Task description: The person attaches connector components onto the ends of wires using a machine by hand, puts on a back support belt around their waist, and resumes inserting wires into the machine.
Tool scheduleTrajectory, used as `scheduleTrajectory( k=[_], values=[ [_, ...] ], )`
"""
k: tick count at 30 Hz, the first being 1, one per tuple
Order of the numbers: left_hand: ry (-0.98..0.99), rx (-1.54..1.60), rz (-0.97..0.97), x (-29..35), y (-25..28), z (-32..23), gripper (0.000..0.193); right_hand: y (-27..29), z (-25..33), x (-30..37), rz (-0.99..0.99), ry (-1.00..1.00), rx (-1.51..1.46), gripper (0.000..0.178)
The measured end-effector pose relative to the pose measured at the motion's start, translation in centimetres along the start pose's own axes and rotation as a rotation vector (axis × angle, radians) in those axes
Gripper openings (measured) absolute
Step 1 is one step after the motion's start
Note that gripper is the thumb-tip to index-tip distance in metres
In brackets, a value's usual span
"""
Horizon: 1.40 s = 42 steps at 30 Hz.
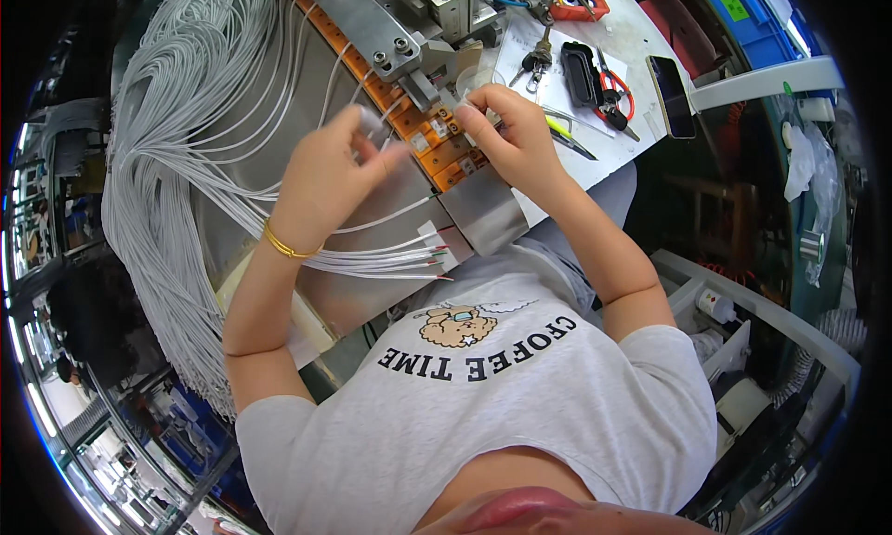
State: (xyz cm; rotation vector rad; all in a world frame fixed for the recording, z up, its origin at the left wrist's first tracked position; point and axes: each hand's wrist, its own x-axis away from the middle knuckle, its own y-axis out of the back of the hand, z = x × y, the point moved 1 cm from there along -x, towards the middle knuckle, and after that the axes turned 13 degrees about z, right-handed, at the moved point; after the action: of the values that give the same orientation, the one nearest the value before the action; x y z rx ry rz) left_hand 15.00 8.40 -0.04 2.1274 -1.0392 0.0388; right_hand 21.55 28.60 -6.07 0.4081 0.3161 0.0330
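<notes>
At the orange fixture strip (437,145) on the steel worktop (279,126), the left hand (325,177) is pinching a grey wire (390,217) and the right hand (506,131) is pinching a small white connector (453,100), so the loading step seems underway, needing careful alignment next.

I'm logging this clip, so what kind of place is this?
Probably a wire-harness assembly bench in a factory: a big bundle of grey wires, an orange fixture rail under both hands, and scissors on the bench.
</notes>
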Motion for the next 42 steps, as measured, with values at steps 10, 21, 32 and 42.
scheduleTrajectory(
  k=[10, 21, 32, 42],
  values=[
    [-0.02, -0.232, 0.076, 1.8, -1.3, 1.4, 0.021, 0.1, 0.7, 0.1, 0.017, -0.115, -0.134, 0.017],
    [-0.017, -0.166, 0.251, 1.9, -1.1, -1.0, 0.018, 0.2, 0.6, 0.6, 0.009, -0.11, -0.106, 0.017],
    [-0.175, -0.096, 0.069, 2.3, -1.9, -1.0, 0.018, -0.1, 0.8, 0.3, 0.043, -0.081, -0.053, 0.015],
    [-0.076, 0.348, 0.215, -0.9, -1.2, -0.6, 0.016, -0.7, 1.6, -0.1, 0.074, -0.027, -0.176, 0.015]
  ],
)
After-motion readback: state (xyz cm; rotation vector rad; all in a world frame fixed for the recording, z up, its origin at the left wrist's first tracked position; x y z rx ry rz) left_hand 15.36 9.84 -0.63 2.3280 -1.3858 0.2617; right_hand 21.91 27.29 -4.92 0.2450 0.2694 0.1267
